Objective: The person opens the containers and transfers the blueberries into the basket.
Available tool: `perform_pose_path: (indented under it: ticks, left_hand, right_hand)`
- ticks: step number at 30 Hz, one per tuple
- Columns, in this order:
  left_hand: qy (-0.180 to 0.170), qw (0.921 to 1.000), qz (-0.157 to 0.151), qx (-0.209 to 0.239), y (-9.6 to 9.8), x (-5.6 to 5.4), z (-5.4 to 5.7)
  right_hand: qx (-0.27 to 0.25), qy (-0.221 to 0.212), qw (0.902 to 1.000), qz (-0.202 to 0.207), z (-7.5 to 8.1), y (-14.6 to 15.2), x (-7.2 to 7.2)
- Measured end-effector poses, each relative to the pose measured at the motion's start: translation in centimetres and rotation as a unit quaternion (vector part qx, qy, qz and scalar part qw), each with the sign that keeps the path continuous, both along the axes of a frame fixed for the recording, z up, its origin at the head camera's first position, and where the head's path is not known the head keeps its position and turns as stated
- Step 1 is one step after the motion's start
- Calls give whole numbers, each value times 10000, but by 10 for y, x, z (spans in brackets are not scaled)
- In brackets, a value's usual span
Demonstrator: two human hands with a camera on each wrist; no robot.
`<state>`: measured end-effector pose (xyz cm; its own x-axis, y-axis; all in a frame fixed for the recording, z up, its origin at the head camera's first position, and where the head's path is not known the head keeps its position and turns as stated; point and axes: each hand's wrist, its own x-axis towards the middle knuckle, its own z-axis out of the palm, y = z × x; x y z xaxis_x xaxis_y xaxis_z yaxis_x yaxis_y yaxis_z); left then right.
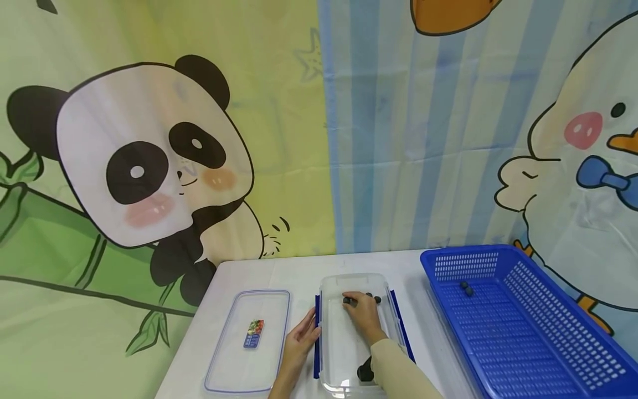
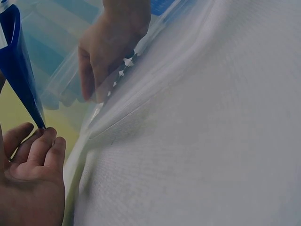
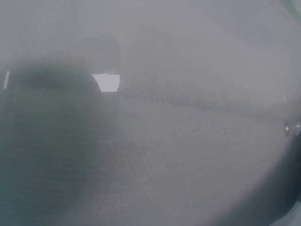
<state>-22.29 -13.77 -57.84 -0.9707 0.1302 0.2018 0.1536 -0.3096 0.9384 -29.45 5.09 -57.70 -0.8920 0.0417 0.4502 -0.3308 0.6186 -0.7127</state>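
Observation:
A clear plastic container (image 1: 335, 354) with blue side latches stands on the table. My right hand (image 1: 366, 317) reaches into its far part and pinches a small dark round piece (image 1: 346, 300) between thumb and fingers. Another dark round piece (image 1: 377, 300) lies beside that hand, on its right. From the left side, my left hand (image 1: 299, 343) touches the container near its blue latch (image 1: 317, 354). In the left wrist view the fingertips of the left hand (image 2: 35, 174) meet the lower edge of the blue latch flap (image 2: 21, 70). The right wrist view shows only a blurred pale surface.
A clear lid (image 1: 234, 363) with a blue rim and a coloured label lies left of the container. To the right stands a blue perforated basket (image 1: 513, 327) holding a few dark round pieces (image 1: 467, 289). A printed curtain (image 1: 284, 138) hangs behind the table.

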Motion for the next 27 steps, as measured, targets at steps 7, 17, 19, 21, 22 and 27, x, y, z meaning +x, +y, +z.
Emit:
perform_pose_path:
  ticks: [7, 17, 19, 21, 22, 27]
  left_hand:
    - [-117, 9999, -9, 74, 2, 2, -2]
    - [-40, 10000, 8, 29, -2, -2, -1]
    - [9, 10000, -5, 26, -4, -2, -1]
    - [13, 10000, -24, 29, -4, -1, -1]
    - [10, 10000, -40, 35, -4, -1, -1]
    - [-184, 9998, -60, 69, -3, 0, 2]
  right_hand:
    - [302, 162, 9992, 185, 10, 0, 2]
    - [19, 563, 9973, 481, 52, -2, -6]
    - [-18, 716, 9957, 586, 62, -1, -7]
    - [-116, 842, 9938, 714, 73, 2, -7]
    - [-162, 896, 9928, 777, 80, 3, -7]
    - [-409, 951, 9864, 1275, 118, 21, 1]
